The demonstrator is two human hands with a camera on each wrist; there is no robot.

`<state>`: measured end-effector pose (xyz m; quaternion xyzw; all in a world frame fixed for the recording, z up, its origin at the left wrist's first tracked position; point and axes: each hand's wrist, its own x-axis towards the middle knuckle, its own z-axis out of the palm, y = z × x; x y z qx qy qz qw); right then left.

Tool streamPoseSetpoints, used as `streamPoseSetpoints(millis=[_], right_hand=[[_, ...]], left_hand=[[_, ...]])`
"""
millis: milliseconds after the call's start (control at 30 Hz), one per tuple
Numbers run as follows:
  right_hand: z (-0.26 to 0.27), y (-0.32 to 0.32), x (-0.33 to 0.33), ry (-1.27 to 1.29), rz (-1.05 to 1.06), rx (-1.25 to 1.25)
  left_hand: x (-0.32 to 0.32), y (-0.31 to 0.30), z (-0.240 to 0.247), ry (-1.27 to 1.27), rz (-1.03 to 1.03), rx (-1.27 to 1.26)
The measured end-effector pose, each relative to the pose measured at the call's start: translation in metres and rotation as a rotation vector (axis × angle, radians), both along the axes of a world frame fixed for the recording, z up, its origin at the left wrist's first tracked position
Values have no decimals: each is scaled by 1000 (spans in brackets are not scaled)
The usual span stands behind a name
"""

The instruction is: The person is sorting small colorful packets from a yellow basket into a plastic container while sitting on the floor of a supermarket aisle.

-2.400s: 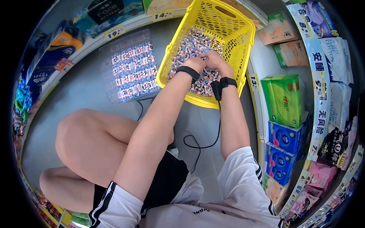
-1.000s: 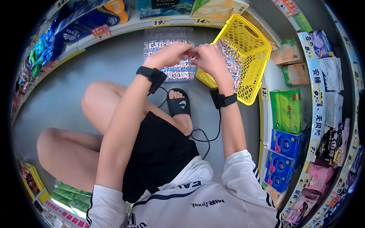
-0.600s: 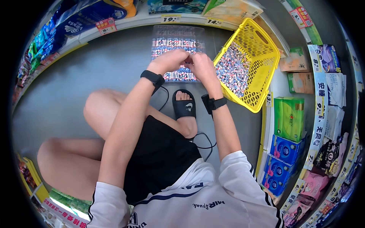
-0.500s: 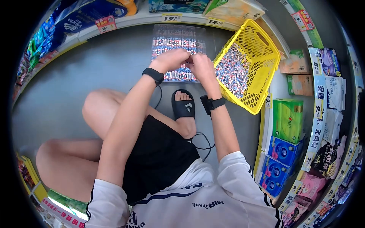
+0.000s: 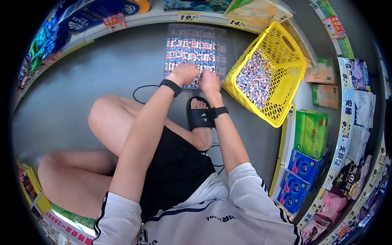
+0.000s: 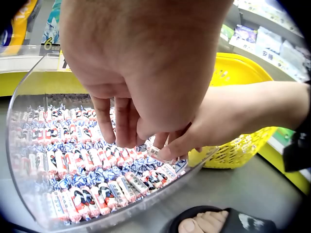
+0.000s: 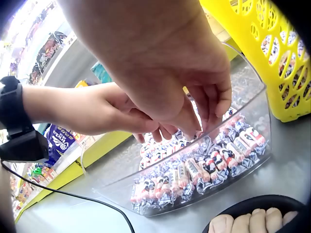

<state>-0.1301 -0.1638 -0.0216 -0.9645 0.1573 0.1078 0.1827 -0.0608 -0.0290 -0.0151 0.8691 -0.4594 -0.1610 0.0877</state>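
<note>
A seated person in a white shirt (image 5: 192, 228) and black shorts (image 5: 175, 167) worked in a store aisle. Nearest the box stood one foot in a black sandal (image 5: 199, 117), flat on the grey floor (image 5: 81, 81). Beyond it, both hands met over the near part of the box, each with a black band at the wrist. The right hand (image 5: 210, 83) was closed in a pinch, thumb against fingers, on one wrapped candy (image 6: 154, 152) above the box's near right part. The left hand (image 5: 185, 74), just beside it, was partly open, its fingers pointing loosely down over the packed candies (image 6: 85, 200); whether the tips touched them could not be told. The clear box (image 5: 221, 45) lay on the floor, its candies set side by side in rows. To its right, a yellow basket (image 6: 243, 63) stood tilted, holding a jumbled heap of loose candies (image 5: 255, 79). Farther right, a green pack (image 5: 311, 132) and blue packs (image 5: 303, 165) were stacked on a shelf. At the far side ran a shelf edge with price labels (image 5: 189, 16).
</note>
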Motion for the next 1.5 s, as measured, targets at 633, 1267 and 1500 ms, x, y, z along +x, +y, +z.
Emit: streamPoseSetpoints(millis=[633,1267,1500], right_hand=[[-39,5,2,87,-194,94],[-20,7,1,128,-210,209],[-22,13,5,157,-253,116]], left_hand=[[-25,12,-26,-34,-38,308],[-27,11,-33,-17,40,283],[-27,18,-28,-19,-42,299]])
